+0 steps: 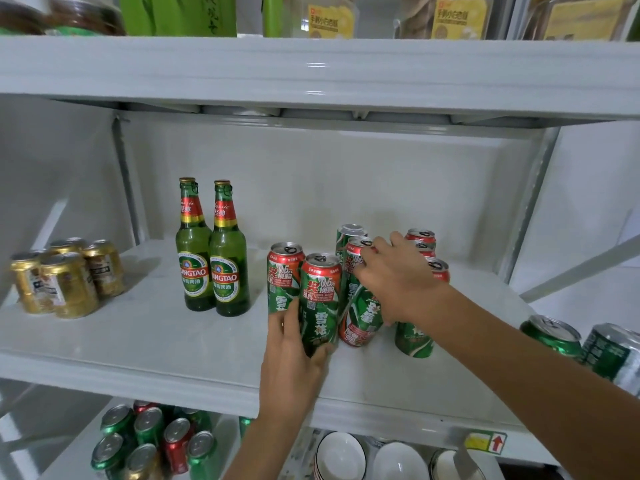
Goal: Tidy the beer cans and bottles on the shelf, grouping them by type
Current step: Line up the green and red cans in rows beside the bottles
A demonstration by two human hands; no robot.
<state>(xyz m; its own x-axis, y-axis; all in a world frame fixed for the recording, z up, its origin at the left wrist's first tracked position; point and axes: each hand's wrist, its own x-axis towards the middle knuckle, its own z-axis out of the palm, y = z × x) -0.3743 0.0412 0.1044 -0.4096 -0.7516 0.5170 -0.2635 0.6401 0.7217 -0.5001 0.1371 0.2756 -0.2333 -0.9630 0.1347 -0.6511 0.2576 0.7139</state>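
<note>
Two bare hands work among tall green-and-red aluminium beer cans on a white shelf (138,341). The left hand (294,362) has its fingers (322,351) curled round the lower body of one upright can (320,296) at the front of the group, thumb on its left side. The right hand (391,275) reaches further back, fingers bent over the top of another tall can (355,258); whether it truly grips or only steadies it cannot be told. Just below that hand a can of the same kind (360,317) leans, its long axis tilted from vertical, base toward the shelf front. All other cans stand upright, pull-tab tops facing up.

Left of this cluster stand two green glass beer bottles (211,258), touching side by side, necks up. Well apart at the far left sits a group of short gold cans (65,278).

Judging from this, the step in hand is gathering the green-and-red cans into one tight group. The next move likely calls for standing the leaning can upright and sliding the held can against its neighbours without knocking them.
</note>
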